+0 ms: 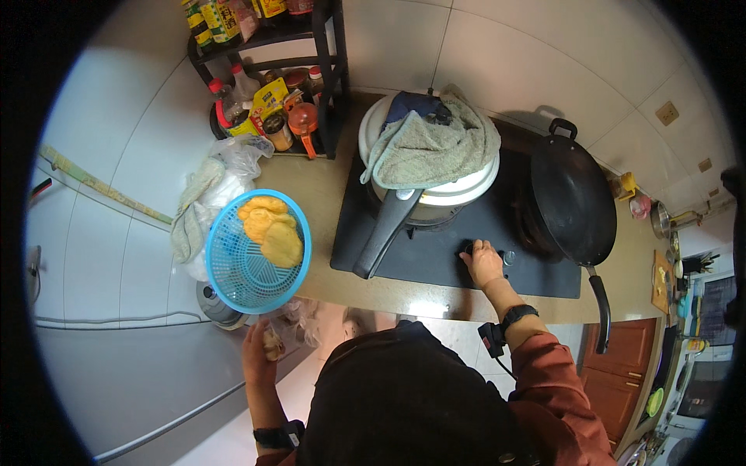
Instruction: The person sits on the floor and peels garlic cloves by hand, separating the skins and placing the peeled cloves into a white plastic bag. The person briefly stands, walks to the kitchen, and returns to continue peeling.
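Note:
My right hand (pixel 485 265) has its fingers around a dark control knob at the front of the black glass gas hob (pixel 431 250). Just right of those fingers is a second, clear-looking knob (pixel 509 258). Down at the left, my left hand (pixel 259 355) holds a pale bulb (pixel 273 345), which looks like garlic, beside a clear plastic bag (pixel 300 320). On the left burner sits a pressure cooker (pixel 466 192) with a black handle, its lid covered by a grey-green towel (pixel 437 145). A black wok (pixel 574 192) stands tilted over the right burner.
A blue plastic basket (pixel 256 291) with several flat yellow fried-looking pieces (pixel 282 244) sits at the counter's left. Behind it a black rack (pixel 326 76) holds bottles and jars. The wok's handle (pixel 600 314) juts past the front edge of the counter (pixel 379 291).

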### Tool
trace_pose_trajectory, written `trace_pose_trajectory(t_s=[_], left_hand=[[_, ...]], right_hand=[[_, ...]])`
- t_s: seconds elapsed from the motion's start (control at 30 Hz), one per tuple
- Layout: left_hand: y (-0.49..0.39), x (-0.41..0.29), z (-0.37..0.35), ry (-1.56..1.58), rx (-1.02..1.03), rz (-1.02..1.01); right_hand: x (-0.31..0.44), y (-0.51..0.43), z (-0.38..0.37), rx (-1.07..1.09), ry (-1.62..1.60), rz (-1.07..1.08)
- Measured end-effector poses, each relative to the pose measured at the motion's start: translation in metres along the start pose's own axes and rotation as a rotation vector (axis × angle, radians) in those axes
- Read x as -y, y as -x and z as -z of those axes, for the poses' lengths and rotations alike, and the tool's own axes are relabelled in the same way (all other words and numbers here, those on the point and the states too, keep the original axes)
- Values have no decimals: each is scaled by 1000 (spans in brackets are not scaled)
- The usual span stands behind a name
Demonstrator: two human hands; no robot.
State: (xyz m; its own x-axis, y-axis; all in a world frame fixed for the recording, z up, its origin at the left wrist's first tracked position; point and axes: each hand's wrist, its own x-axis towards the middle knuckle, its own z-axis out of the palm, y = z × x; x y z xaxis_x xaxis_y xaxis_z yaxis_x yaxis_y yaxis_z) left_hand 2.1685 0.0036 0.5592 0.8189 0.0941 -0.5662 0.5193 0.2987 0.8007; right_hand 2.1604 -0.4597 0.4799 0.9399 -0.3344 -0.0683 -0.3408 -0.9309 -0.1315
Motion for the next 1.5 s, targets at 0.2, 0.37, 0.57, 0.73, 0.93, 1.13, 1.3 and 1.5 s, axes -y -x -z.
trace_pose_trajectory(t_s=[0.2, 0.37, 0.57, 0.73, 0.93, 1.13, 1.3, 1.5], left_hand=[[-2, 0, -1, -599, 50, -553], [-25, -2, -8, -143, 139, -162], [-23, -8, -12, -3, 93, -9], [-12, -12, 0, 112, 102, -19], [-25, -12, 4, 104, 64, -18], [-32, -21, -12, -840, 236, -700], [-41, -33, -42, -518, 416, -417], [-52, -10, -93, -286, 657, 143]], right_hand=[[37, 1, 96, -319, -441, 77], [97, -40, 196, -503, -289, 688], [142, -102, 221, -481, -6, 508], [112, -131, 259, -463, -562, 363], [34, -120, 359, -805, -1213, 123], [-36, -33, 423, -926, -1297, 352], [-75, 63, 411, -871, -1124, 310], [-64, 192, 319, -777, -1083, -140]])
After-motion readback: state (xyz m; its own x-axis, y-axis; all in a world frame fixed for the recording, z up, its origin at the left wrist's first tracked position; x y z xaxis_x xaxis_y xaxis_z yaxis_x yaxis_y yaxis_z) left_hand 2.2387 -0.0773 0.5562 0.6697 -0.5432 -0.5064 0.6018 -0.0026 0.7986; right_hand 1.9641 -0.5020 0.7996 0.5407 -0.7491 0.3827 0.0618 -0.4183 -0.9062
